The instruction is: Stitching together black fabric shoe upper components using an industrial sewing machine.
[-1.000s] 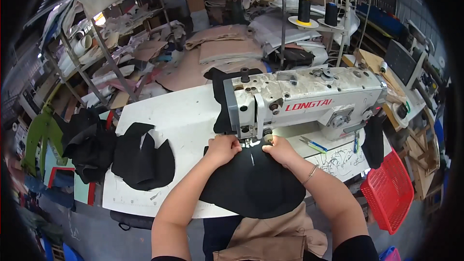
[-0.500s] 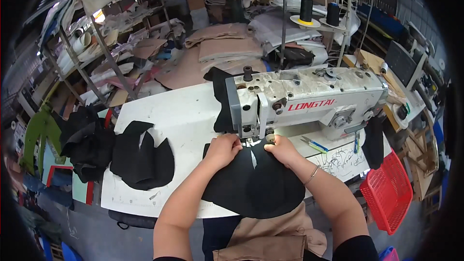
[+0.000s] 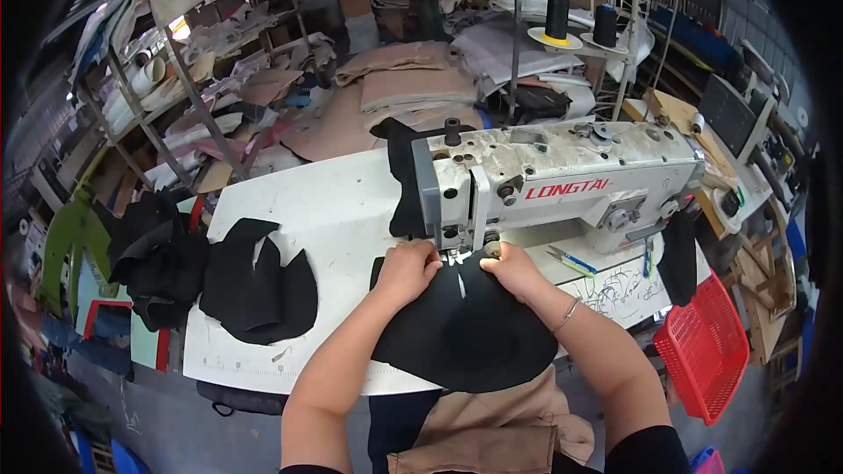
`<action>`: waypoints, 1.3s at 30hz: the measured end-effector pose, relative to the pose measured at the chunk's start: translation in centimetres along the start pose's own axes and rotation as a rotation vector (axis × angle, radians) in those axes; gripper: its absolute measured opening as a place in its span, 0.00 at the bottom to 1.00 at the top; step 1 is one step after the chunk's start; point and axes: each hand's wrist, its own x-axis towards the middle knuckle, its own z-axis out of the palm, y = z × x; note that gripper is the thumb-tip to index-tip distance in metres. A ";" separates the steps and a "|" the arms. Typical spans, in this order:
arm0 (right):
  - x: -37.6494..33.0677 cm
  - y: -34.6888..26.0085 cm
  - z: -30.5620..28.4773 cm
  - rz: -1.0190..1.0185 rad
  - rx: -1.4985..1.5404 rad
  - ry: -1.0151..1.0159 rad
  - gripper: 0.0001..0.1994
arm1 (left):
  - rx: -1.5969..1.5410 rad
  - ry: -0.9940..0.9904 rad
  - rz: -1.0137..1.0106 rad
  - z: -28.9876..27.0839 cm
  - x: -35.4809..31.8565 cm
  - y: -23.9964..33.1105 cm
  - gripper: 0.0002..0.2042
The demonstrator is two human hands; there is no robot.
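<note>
A black fabric piece [image 3: 465,338] with a rounded near edge lies under the needle area of a white sewing machine [image 3: 562,180] and overhangs the table's front edge. A narrow slit in it runs from the presser foot [image 3: 454,255] toward me. Left of the foot, my left hand [image 3: 409,270] is closed on the fabric, fingertips bent close to the foot. My right hand [image 3: 513,272] grips the fabric on the other side of the slit, thumb and fingers together; some of its fingertips are hidden.
More cut black fabric [image 3: 260,285] lies on the white table [image 3: 299,197] at left, beside a dark fabric heap [image 3: 154,254]. Thread snips [image 3: 572,261] rest right of my right hand. A red basket [image 3: 702,347] stands at the lower right. Thread cones [image 3: 557,19] stand behind the machine.
The black fabric has slid slightly away from me, toward the machine, and its slit shows a little shorter. Both hands keep nearly the same place and hold.
</note>
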 end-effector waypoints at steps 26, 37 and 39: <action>-0.5 -1.7 -0.6 -0.123 -0.205 0.016 0.20 | 0.001 0.070 0.062 0.7 -0.1 -0.7 0.06; -0.5 -1.2 -0.4 -0.153 -0.209 0.022 0.15 | -0.029 0.080 0.093 0.8 -0.2 -0.8 0.06; -0.1 -1.3 -0.6 -0.136 -0.231 -0.014 0.15 | -0.034 0.070 0.086 0.6 -0.1 -0.7 0.06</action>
